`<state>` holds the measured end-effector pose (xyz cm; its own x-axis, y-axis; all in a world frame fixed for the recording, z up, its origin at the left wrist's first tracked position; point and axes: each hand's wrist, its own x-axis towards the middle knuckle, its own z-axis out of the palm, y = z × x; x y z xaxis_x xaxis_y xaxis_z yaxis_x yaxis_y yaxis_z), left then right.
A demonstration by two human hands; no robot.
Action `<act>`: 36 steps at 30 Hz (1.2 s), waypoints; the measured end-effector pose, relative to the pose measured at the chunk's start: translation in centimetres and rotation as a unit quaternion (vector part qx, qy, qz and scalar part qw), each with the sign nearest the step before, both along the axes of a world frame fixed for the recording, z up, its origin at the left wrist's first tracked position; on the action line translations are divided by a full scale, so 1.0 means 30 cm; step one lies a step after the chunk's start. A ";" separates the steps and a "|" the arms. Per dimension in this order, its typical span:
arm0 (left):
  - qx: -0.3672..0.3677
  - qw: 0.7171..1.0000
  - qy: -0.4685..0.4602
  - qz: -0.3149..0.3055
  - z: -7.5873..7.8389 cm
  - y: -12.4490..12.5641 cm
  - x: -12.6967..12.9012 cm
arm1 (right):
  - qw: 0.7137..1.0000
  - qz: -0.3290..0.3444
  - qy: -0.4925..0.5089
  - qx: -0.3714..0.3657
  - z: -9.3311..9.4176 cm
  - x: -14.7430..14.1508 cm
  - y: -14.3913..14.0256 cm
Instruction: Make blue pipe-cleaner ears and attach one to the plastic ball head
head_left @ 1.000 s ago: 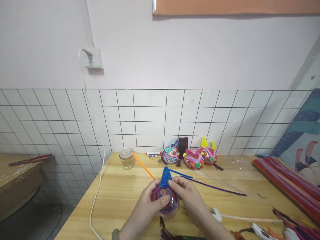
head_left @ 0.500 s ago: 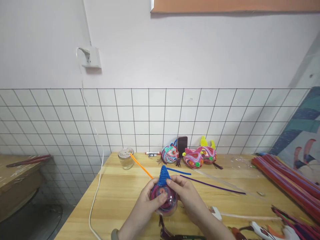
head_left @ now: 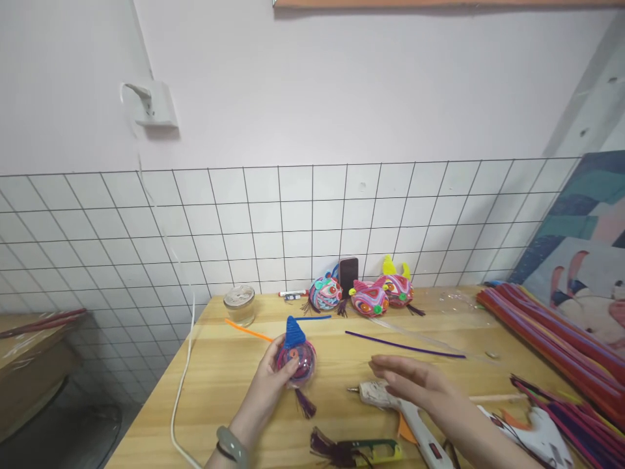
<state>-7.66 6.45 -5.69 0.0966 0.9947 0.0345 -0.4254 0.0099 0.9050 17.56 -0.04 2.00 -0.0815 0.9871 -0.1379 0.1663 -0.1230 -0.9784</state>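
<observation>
My left hand (head_left: 266, 384) grips a clear round ball (head_left: 295, 358) wrapped in coloured pipe cleaners, with a blue cone on top and a dark purple tassel hanging below. It holds the ball above the wooden table (head_left: 234, 397). My right hand (head_left: 415, 381) is off the ball, flat and open, fingers pointing left, hovering just over the white glue gun (head_left: 390, 400) that lies on the table. An orange pipe cleaner (head_left: 247, 330) lies behind the ball, with a blue one (head_left: 312, 318) and a long purple one (head_left: 405, 345) farther right.
Three finished colourful fish figures (head_left: 364, 296) and a dark phone (head_left: 348, 277) stand against the tiled wall. A glass jar (head_left: 239, 304) sits at the back left. A thick bundle of pipe cleaners (head_left: 551, 342) lies at right. A green clipper (head_left: 371, 449) and a white cable (head_left: 178, 391) are near the front.
My right hand let go of the ball and moved right over the glue gun. My left hand carried the ball a little left. The view tilted down and right.
</observation>
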 end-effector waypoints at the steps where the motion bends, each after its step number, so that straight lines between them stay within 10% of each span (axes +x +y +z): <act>1: -0.005 1.000 -0.006 0.006 0.000 0.000 0.000 | 1.000 0.001 -0.015 -0.003 -0.003 0.026 -0.023; 7: -0.032 0.993 -0.114 -0.028 0.079 -0.035 0.016 | 0.999 0.008 -0.038 0.001 -0.040 0.099 -0.105; 14: -0.025 0.989 -0.141 -0.041 0.144 -0.106 0.083 | 0.995 0.028 0.091 0.023 -0.074 -0.110 -0.053; 27: 0.065 0.996 0.024 -0.063 0.119 -0.096 0.083 | 0.966 0.078 0.229 0.093 -0.047 -0.265 0.043; 36: -0.031 0.994 0.104 -0.033 0.161 -0.082 0.044 | 0.973 0.054 0.206 0.093 -0.068 -0.252 0.077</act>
